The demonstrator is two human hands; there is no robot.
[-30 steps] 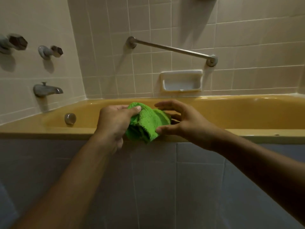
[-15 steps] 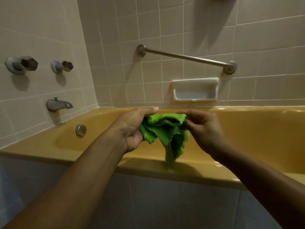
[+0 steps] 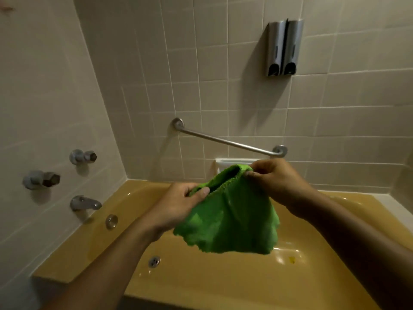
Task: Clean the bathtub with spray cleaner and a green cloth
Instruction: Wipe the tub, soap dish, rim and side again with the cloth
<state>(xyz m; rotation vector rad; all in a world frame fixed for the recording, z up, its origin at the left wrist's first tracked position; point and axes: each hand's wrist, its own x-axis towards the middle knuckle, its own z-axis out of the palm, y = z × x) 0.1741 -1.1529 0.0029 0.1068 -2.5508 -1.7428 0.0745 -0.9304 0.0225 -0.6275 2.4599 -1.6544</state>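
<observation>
1. Two pale tiled walls (image 3: 223, 63) are seen meeting in a corner behind the tub.
2. The mustard-yellow bathtub (image 3: 73, 260) is viewed from above, with its basin filling the lower part of the view and light reflected off its floor.
3. The green cloth (image 3: 230, 220) is held in the air over the basin, between the two hands. Its top edge is stretched from lower left to upper right, and the rest hangs down in a loose fan, apart from the tub.
4. The lower end of that edge is gripped by the left hand (image 3: 178, 206), with the thumb pressed on the fabric and the fingers curled behind it.
5. The higher end is pinched by the right hand (image 3: 274, 182), with the fingers bunched round the hem.
6. A metal grab bar (image 3: 228, 142) is fixed to the back wall, sloping down to the right.
7. A pair of grey dispensers (image 3: 283, 48) is mounted side by side high on the same wall.
8. A white soap dish (image 3: 223, 163) is set into the wall just under the bar and is largely hidden by the cloth and the right hand.
9. A spout (image 3: 86, 203) is fitted to the left wall, with two tap handles (image 3: 41, 179) placed above it.
10. A round overflow plate (image 3: 111, 221) is seen on the tub's end wall below the spout.
11. The drain (image 3: 154, 261) is found in the floor near that end.
</observation>
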